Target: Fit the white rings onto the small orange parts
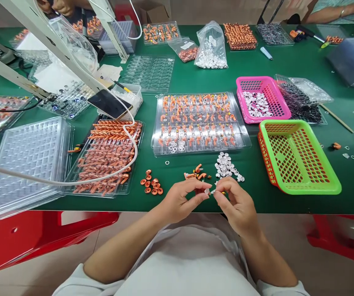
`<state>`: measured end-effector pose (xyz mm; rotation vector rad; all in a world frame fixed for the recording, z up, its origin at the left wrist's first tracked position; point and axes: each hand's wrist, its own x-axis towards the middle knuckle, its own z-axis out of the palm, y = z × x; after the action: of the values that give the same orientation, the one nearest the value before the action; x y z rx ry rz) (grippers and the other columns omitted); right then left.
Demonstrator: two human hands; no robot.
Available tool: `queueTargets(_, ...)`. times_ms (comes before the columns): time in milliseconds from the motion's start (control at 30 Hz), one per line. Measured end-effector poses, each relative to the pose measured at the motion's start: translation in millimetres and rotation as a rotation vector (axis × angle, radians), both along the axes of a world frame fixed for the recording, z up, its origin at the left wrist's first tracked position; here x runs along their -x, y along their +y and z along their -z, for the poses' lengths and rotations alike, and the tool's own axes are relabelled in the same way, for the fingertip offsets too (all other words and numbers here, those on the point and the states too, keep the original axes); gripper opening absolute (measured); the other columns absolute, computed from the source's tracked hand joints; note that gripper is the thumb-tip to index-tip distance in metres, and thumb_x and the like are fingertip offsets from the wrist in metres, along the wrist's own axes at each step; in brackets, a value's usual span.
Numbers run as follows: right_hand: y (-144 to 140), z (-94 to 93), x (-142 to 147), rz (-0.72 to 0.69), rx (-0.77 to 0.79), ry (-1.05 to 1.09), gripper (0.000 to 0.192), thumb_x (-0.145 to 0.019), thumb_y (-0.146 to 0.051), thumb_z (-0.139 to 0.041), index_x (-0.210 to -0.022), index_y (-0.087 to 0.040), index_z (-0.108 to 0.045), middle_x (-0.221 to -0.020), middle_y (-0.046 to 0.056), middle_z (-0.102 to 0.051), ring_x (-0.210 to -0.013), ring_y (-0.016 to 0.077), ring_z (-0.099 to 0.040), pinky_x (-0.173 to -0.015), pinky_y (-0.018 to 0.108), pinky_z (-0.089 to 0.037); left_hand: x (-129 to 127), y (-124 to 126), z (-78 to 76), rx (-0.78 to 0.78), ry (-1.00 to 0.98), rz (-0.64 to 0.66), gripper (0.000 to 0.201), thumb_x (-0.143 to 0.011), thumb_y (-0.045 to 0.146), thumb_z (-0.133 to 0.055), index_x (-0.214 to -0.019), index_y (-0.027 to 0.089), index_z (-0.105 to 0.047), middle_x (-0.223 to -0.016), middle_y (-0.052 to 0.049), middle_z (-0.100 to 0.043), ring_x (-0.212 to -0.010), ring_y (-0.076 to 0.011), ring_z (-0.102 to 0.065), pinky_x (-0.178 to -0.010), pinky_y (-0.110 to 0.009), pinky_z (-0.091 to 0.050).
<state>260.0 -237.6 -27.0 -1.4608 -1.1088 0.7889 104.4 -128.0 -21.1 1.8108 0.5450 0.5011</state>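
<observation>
Over the table's front edge, my left hand [185, 198] pinches a small white disc [207, 191] between thumb and fingertips. Close beside it, my right hand [237, 201] is closed on a small pale piece [213, 192], too small to name; a bit of yellow shows by its fingers. Just beyond my hands lie loose orange curved parts [199, 167] and a pile of white round pieces [225, 164]. Copper-coloured round caps [154, 181] lie to the left of my left hand. A clear tray [247, 142] with rows of orange parts and some white rings sits farther back.
A green basket [334, 187] and a pink basket [283, 117] with white pieces stand at right. At left are stacked clear trays [25, 152], a tray of copper-coloured parts [105, 164], a phone [110, 103], a white cable [135, 154] and a metal stand [62, 51]. Other people sit opposite.
</observation>
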Motion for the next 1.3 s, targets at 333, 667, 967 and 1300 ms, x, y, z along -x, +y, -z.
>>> queueTargets(333, 5.9, -6.2, -5.1, -0.120, 0.133, -0.059, 0.013, -0.092, -0.020, -0.052, -0.079, -0.021, -0.053, -0.079, 0.000, -0.054, -0.072, 0.0148, -0.050, -0.066, 0.027, -0.041, 0.1, -0.4, 7.6, -0.129, -0.051, 0.049, 0.022, -0.094, 0.022, -0.055, -0.112, 0.017, -0.067, -0.084, -0.005, -0.070, -0.078, -0.0148, -0.063, -0.074, -0.025, -0.049)
queueTargets(667, 7.4, -4.1, -3.1, -0.094, 0.155, -0.094, 0.012, -0.090, -0.019, -0.052, -0.078, -0.021, -0.054, -0.075, 0.000, -0.054, -0.068, 0.0146, -0.050, -0.063, 0.027, -0.041, 1.0, -3.3, 8.7, -0.164, -0.017, 0.012, 0.021, -0.092, 0.020, -0.057, -0.110, 0.019, -0.067, -0.088, -0.006, -0.073, -0.080, -0.0157, -0.066, -0.076, -0.027, -0.051)
queueTargets(967, 7.8, -4.2, -3.6, -0.105, 0.143, -0.108, 0.011, -0.088, -0.017, -0.053, -0.077, -0.021, -0.053, -0.074, 0.000, -0.054, -0.067, 0.0144, -0.050, -0.060, 0.027, -0.040, 0.6, -3.5, 11.0, -0.147, 0.002, 0.023, 0.022, -0.092, 0.019, -0.057, -0.110, 0.021, -0.069, -0.087, -0.004, -0.073, -0.078, -0.0144, -0.066, -0.074, -0.025, -0.051)
queueTargets(1300, 7.9, 0.5, 1.8, -0.063, -0.034, -0.262, 0.011, -0.089, -0.013, -0.050, -0.082, -0.022, -0.049, -0.078, 0.001, -0.052, -0.073, 0.0173, -0.051, -0.066, 0.031, -0.043, -2.3, -11.7, 5.9, -0.027, 0.009, -0.073, 0.020, -0.090, 0.018, -0.059, -0.105, 0.020, -0.072, -0.094, -0.006, -0.075, -0.083, -0.0165, -0.069, -0.078, -0.027, -0.054)
